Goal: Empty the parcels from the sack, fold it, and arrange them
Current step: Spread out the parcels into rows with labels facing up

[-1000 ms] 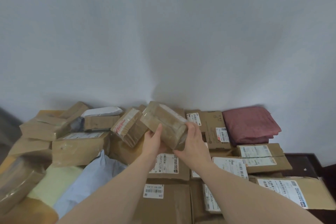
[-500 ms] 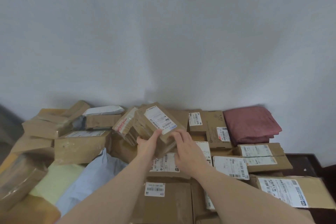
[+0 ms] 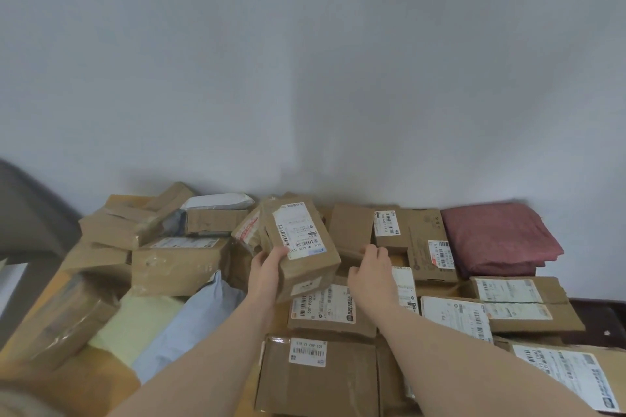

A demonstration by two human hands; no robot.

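While the head view is looking down over the pile, my left hand is gripping a taped cardboard box by its near left corner, label up, tilted above the other parcels. My right hand is hovering loose-fingered just beside it, holding nothing. I'm judging the box stiff, light and slick where taped, so opposite side walls suit best. Free room is looking scarce: a wall behind, a folded maroon cloth far right

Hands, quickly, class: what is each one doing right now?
Left hand: grips the box.
Right hand: open, holding nothing, fingers resting on a plain parcel behind.
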